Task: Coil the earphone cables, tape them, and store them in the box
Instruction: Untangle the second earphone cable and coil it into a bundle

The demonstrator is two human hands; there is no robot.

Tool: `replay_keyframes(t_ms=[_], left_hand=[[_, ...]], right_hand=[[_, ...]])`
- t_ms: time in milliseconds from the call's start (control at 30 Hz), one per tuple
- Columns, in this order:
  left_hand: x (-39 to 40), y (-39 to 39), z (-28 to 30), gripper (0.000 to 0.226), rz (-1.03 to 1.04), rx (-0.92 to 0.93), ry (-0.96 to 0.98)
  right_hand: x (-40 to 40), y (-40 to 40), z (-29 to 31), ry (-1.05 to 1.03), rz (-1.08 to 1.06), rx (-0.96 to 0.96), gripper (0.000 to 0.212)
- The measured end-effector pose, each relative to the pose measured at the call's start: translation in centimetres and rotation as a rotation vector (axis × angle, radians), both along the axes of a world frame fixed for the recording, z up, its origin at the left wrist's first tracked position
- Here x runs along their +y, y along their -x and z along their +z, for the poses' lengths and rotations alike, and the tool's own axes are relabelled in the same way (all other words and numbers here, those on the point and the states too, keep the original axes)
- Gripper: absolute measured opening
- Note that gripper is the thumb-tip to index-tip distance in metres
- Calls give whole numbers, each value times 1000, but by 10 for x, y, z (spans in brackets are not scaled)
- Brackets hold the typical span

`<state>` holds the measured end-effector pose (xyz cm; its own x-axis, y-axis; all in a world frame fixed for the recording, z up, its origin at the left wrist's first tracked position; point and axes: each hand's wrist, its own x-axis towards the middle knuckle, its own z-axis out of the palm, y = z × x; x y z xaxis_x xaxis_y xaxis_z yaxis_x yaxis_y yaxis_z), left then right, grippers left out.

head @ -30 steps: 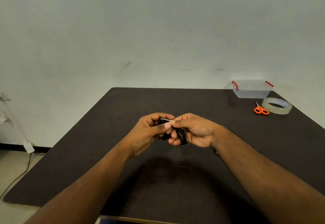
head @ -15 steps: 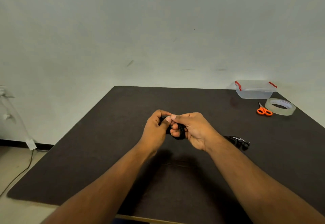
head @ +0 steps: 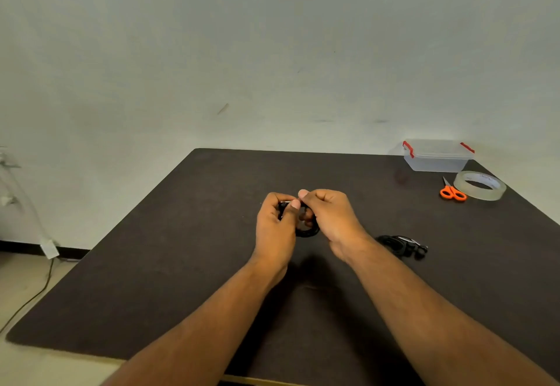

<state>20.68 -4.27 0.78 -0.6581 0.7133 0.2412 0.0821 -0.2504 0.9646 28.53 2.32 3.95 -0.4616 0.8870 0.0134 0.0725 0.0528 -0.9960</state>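
Above the middle of the dark table (head: 151, 264), my left hand (head: 274, 228) and my right hand (head: 331, 219) meet around a black coiled earphone cable (head: 307, 231). Both hands pinch it; only its lower loop shows between them. A second black coiled earphone cable (head: 401, 246) lies on the table to the right of my right wrist. At the far right corner stands the clear plastic box (head: 436, 160) with red clasps and its lid on. In front of it lie a clear tape roll (head: 480, 185) and orange-handled scissors (head: 452, 192).
A pale wall rises right behind the table. On the floor at the left, a white plug (head: 49, 248) and a thin cable run along the wall.
Both hands have moved away from me over the table with the coil, and their backs now face me. The second coil came into view beside my right forearm.
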Motion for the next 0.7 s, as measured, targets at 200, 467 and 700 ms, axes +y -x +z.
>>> replay_keyframes(t_ms=[200, 467, 700], left_hand=[[0, 9, -2, 5, 95, -89, -26], [-13, 26, 2, 33, 175, 257, 133], [-13, 40, 7, 20, 49, 201, 248]], right_hand=[[1, -11, -9, -116, 337, 31, 24], [16, -15, -14, -962, 182, -550, 21], [15, -17, -12, -911, 245, -608, 27]])
